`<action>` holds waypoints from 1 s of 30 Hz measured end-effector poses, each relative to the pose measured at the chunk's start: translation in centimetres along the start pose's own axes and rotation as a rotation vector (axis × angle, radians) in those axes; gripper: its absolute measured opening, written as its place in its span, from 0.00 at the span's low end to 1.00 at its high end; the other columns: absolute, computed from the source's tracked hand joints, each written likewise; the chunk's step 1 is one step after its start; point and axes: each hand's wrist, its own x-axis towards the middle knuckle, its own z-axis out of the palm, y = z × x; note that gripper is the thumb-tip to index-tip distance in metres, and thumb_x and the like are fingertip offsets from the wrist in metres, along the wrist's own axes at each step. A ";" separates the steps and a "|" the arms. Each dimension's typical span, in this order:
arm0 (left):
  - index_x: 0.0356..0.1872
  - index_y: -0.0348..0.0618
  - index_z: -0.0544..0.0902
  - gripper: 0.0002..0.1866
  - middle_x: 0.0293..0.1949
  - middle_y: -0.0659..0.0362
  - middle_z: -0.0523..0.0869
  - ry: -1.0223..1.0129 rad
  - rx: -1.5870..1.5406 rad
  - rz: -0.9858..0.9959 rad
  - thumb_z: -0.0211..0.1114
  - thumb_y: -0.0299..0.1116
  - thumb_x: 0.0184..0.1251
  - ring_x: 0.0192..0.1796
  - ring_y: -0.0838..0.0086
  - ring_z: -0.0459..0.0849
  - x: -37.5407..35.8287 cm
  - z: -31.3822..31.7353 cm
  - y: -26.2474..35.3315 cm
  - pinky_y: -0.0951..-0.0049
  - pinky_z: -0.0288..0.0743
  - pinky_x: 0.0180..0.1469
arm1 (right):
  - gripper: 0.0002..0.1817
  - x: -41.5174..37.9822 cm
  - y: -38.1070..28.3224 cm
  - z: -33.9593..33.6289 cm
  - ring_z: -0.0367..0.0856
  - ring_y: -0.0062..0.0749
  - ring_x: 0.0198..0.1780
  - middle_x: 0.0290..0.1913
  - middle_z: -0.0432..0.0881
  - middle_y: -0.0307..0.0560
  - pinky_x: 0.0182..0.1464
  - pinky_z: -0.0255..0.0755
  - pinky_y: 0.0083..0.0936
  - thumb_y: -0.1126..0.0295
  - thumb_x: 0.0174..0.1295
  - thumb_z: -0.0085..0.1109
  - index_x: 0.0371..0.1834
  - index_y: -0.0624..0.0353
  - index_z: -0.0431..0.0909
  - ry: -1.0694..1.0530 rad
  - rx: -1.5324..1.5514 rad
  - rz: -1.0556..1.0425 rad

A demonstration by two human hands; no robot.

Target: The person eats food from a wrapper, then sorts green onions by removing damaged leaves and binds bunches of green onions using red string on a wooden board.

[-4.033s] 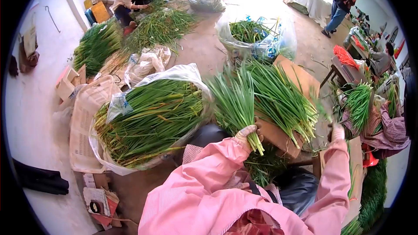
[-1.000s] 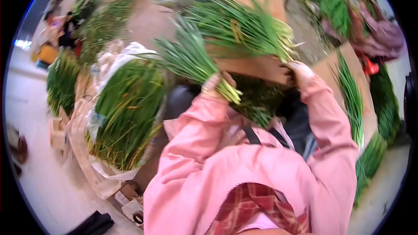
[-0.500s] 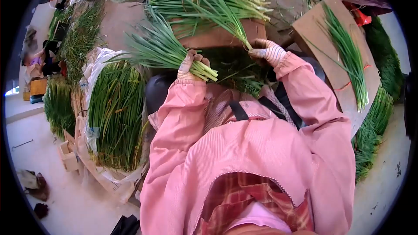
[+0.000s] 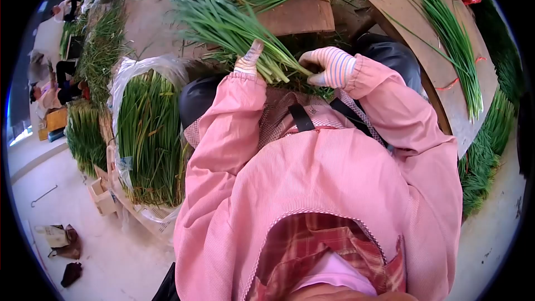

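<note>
Over the lap, the left hand [image 4: 248, 60] is wrapped tight around a bunch of green onions [image 4: 234, 25] near the pale cut ends, leaves fanning up and left. Just beside it, the right hand [image 4: 330, 67] pinches those ends. The stalks look light, soft and bendy, so holding them low by the firm ends seems best
</note>
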 end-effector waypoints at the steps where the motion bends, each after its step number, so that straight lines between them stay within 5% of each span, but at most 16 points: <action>1: 0.44 0.47 0.73 0.21 0.34 0.57 0.80 0.000 0.001 -0.006 0.69 0.36 0.47 0.33 0.64 0.80 0.3 0.1 -0.1 0.63 0.78 0.30 | 0.20 0.0 -0.5 0.0 0.74 0.23 0.33 0.32 0.79 0.41 0.38 0.69 0.20 0.71 0.43 0.61 0.42 0.62 0.73 -0.028 -0.061 0.010; 5: 0.39 0.44 0.76 0.16 0.33 0.60 0.80 -0.127 -0.073 0.024 0.69 0.28 0.47 0.31 0.69 0.80 0.2 1.4 0.1 0.65 0.78 0.31 | 0.23 0.6 1.3 0.5 0.72 0.22 0.31 0.32 0.77 0.37 0.32 0.68 0.20 0.61 0.47 0.65 0.44 0.63 0.72 -0.103 0.501 -0.074; 8: 0.38 0.43 0.76 0.17 0.32 0.57 0.80 -0.085 -0.173 0.110 0.70 0.30 0.44 0.30 0.67 0.80 -0.4 1.7 -0.2 0.66 0.78 0.30 | 0.24 1.5 0.3 -0.4 0.65 0.11 0.21 0.27 0.74 0.33 0.21 0.56 0.10 0.60 0.49 0.64 0.47 0.57 0.70 -0.085 0.654 0.172; 11: 0.43 0.43 0.75 0.20 0.35 0.56 0.80 -0.137 -0.226 0.023 0.69 0.29 0.45 0.35 0.63 0.80 -0.7 0.3 0.1 0.61 0.78 0.38 | 0.16 2.8 -0.7 1.0 0.63 0.11 0.15 0.21 0.72 0.29 0.17 0.54 0.10 0.60 0.49 0.64 0.38 0.54 0.75 0.043 0.713 0.163; 15: 0.41 0.42 0.74 0.20 0.32 0.54 0.80 -0.073 -0.253 0.088 0.69 0.33 0.45 0.33 0.61 0.79 -0.6 -0.9 0.7 0.61 0.77 0.36 | 0.12 4.0 -1.4 2.0 0.64 0.12 0.14 0.18 0.73 0.31 0.14 0.55 0.11 0.63 0.48 0.65 0.33 0.54 0.76 0.130 0.978 0.178; 21: 0.39 0.41 0.75 0.17 0.33 0.55 0.79 0.059 -0.227 0.090 0.67 0.25 0.45 0.34 0.61 0.78 0.6 -2.5 1.9 0.58 0.77 0.38 | 0.12 6.4 -0.7 1.6 0.69 0.18 0.18 0.21 0.76 0.36 0.21 0.64 0.17 0.66 0.46 0.64 0.33 0.57 0.76 0.250 0.634 0.143; 24: 0.41 0.41 0.75 0.18 0.37 0.53 0.79 0.090 -0.264 0.167 0.67 0.26 0.46 0.37 0.58 0.78 0.8 -3.5 3.6 0.55 0.76 0.39 | 0.14 6.5 0.7 1.4 0.75 0.28 0.27 0.23 0.78 0.43 0.33 0.68 0.24 0.67 0.39 0.61 0.30 0.62 0.76 0.318 -0.069 0.180; 26: 0.43 0.42 0.75 0.18 0.39 0.53 0.79 -0.018 -0.292 0.132 0.66 0.28 0.48 0.38 0.58 0.79 0.3 -3.9 6.1 0.56 0.76 0.40 | 0.18 4.8 3.2 1.1 0.77 0.40 0.31 0.29 0.80 0.52 0.36 0.70 0.29 0.60 0.39 0.61 0.31 0.61 0.78 0.259 -0.474 0.232; 27: 0.43 0.42 0.75 0.18 0.39 0.53 0.79 -0.011 -0.280 0.170 0.66 0.29 0.49 0.38 0.59 0.79 0.5 -4.0 6.9 0.57 0.76 0.39 | 0.22 3.9 3.6 0.0 0.78 0.43 0.35 0.32 0.80 0.54 0.38 0.70 0.31 0.53 0.40 0.62 0.32 0.61 0.78 -0.026 -0.567 0.330; 28: 0.43 0.42 0.75 0.17 0.39 0.54 0.79 -0.002 -0.265 0.199 0.65 0.30 0.49 0.38 0.60 0.79 0.8 -4.0 7.5 0.57 0.76 0.39 | 0.28 3.0 3.7 -0.3 0.78 0.42 0.37 0.33 0.79 0.57 0.41 0.70 0.33 0.46 0.40 0.63 0.34 0.62 0.78 -0.069 -0.625 0.408; 30: 0.43 0.43 0.76 0.17 0.39 0.55 0.80 0.013 -0.220 0.204 0.65 0.31 0.50 0.37 0.62 0.79 1.8 -3.4 7.6 0.59 0.76 0.38 | 0.28 2.1 2.6 -1.2 0.77 0.43 0.40 0.38 0.78 0.58 0.43 0.69 0.30 0.48 0.45 0.61 0.40 0.63 0.75 0.077 -0.567 0.441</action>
